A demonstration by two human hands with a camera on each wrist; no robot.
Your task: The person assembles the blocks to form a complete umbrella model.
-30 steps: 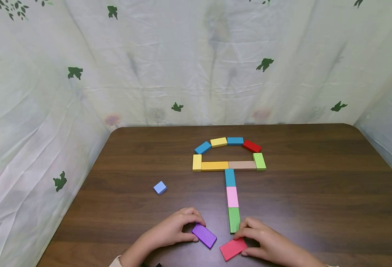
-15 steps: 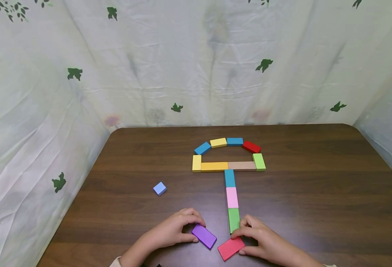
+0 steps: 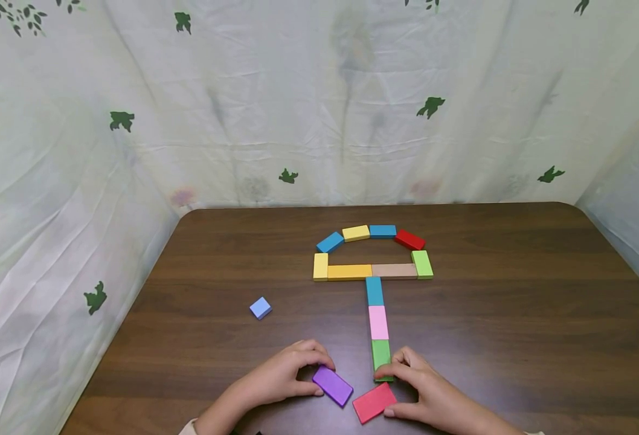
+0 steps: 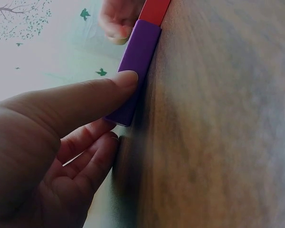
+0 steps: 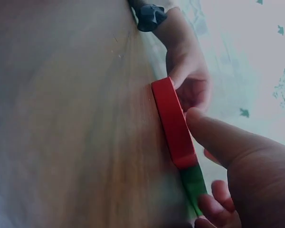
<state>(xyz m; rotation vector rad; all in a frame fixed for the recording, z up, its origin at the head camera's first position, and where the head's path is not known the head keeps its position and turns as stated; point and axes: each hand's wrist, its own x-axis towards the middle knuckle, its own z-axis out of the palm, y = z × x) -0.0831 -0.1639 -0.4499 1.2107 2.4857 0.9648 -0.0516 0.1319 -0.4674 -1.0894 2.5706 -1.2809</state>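
My left hand (image 3: 281,374) pinches a purple block (image 3: 333,385) between thumb and fingers, its flat face up on the table. In the left wrist view the thumb lies across the side of the purple block (image 4: 137,54). A pinkish-red block (image 3: 374,403) lies tilted just to the right of it. My right hand (image 3: 423,386) has its thumb against the red block's right corner, while its index finger reaches over the near end of a green block (image 3: 381,351). The right wrist view shows the thumb at the side of the red block (image 5: 173,123); the other fingers are partly hidden.
Beyond the green block run a pink block (image 3: 378,322) and a teal block (image 3: 374,291) in line. They meet an arched outline of several coloured blocks, with an orange block (image 3: 349,273) in its base. A small light-blue block (image 3: 261,307) lies apart to the left.
The red block has shifted slightly left toward the purple one. My right index finger has come off it and moved onto the green block's near end. The left hand stays put.
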